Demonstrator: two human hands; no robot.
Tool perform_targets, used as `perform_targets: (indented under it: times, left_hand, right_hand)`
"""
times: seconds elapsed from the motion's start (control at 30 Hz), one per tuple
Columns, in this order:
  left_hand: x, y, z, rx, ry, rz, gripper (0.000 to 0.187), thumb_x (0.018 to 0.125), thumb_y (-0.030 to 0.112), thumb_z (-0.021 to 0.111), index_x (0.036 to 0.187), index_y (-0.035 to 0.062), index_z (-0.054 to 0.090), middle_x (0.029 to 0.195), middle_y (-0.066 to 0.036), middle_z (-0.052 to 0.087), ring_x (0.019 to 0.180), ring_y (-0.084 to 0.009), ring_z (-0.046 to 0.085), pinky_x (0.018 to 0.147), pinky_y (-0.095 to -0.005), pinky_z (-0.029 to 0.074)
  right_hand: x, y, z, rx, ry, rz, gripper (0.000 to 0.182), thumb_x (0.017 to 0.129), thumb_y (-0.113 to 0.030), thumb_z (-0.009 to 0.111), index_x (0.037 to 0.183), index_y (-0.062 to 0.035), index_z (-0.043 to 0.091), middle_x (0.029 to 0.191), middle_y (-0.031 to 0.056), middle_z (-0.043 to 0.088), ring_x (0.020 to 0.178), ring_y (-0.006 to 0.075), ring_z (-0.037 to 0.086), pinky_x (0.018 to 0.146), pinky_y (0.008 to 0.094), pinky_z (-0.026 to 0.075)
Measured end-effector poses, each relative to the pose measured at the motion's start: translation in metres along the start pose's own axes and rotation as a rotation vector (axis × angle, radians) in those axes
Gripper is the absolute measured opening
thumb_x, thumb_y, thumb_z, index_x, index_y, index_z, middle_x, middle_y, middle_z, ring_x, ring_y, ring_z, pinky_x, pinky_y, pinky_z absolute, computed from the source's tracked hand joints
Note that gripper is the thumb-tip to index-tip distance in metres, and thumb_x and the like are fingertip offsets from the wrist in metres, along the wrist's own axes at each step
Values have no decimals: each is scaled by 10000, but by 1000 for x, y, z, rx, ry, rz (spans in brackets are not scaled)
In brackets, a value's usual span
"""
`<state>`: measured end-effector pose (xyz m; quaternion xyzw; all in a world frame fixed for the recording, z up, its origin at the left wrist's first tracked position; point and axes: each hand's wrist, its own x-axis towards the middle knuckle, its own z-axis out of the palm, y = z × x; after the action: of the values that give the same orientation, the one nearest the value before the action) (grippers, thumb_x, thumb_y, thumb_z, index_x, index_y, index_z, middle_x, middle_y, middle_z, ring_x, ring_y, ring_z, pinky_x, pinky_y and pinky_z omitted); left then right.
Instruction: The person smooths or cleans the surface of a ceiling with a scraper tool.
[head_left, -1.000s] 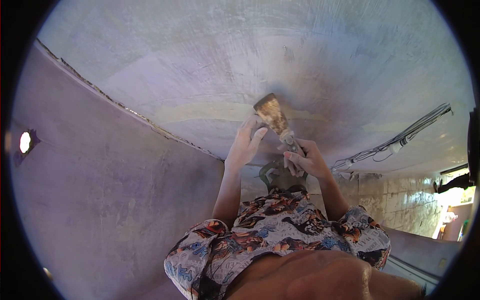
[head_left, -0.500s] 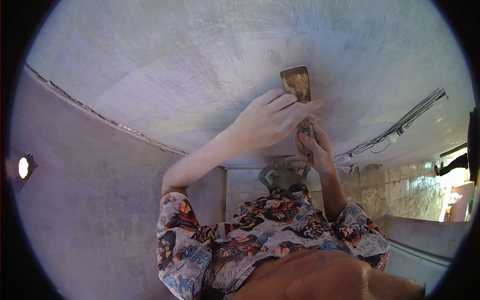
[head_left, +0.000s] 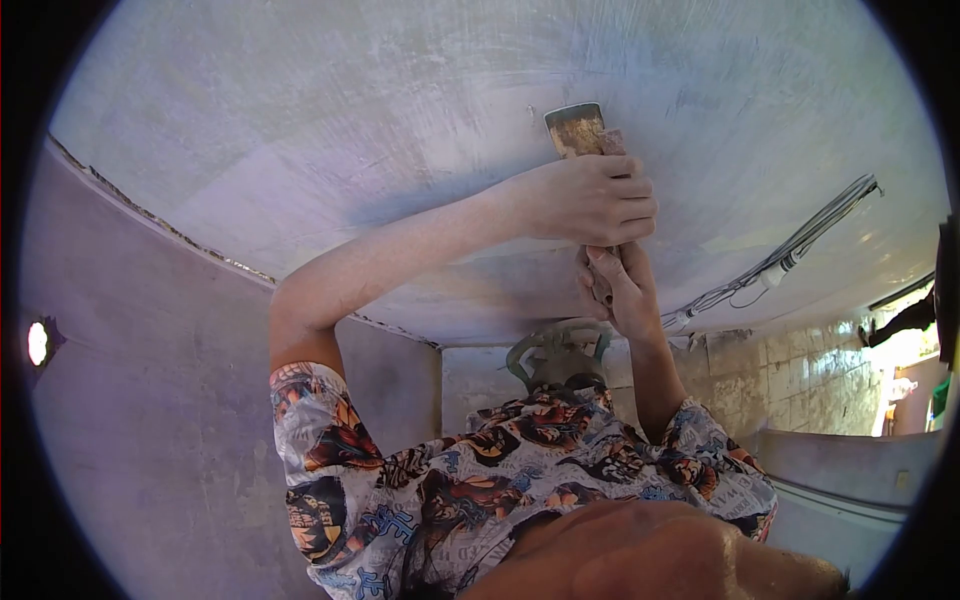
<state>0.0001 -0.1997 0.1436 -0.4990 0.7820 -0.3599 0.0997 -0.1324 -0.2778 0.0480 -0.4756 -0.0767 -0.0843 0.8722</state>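
Note:
A scraper with a wide, worn, brown-stained metal blade points up toward the pale wall. My right hand is closed around its grey handle, thumb on top. Across the middle of the scraper lies my left hand, knuckles outward and fingers curled in. A small reddish-brown block sticks out of the left fist beside the blade. The left palm and the part of the scraper under it are hidden. Pale dust coats both hands.
The plastered wall fills the view ahead, meeting a purplish wall at a cracked corner. On the right, bundled wires with a white fitting hang along the wall. A person's dark-clothed leg shows by the bright doorway.
My left hand has swung over the scraper and turned knuckles outward, its fingers now curled. The block shows beside the blade. The scraper has shifted slightly up and left.

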Motion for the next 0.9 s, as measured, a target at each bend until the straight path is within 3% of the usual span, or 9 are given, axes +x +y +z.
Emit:
perform_targets:
  times: [0.23,0.57,0.67,0.9]
  left_hand:
    - [-6,-10,15,-97,255,28,131,673,197,636,699,154,514,727,49,496,754,-124,537,772,-279,461]
    - [-10,-12,16,-158,364,17,146,633,174,633,650,136,493,703,38,488,694,-135,524,733,-289,469]
    - [-15,-12,17,-151,318,5,102,676,214,616,693,149,539,710,36,490,781,-140,559,817,-303,464]
    - [-18,-15,17,-172,445,-36,172,567,178,639,630,119,490,665,33,477,650,-145,518,702,-292,480]
  right_hand:
    - [0,-6,11,-182,49,7,221,1030,-226,474,1004,-7,457,671,-11,485,439,52,419,382,199,306]
    - [2,-3,21,-163,80,-17,157,1020,-167,487,1000,-15,452,648,-28,490,470,35,423,416,203,330]
    - [1,-7,31,-196,103,-16,163,1016,-165,493,1008,-6,459,633,-29,493,476,34,431,428,201,328]
    - [4,-2,29,-298,117,-27,155,998,-136,516,984,16,487,584,-20,510,481,52,450,452,228,349]
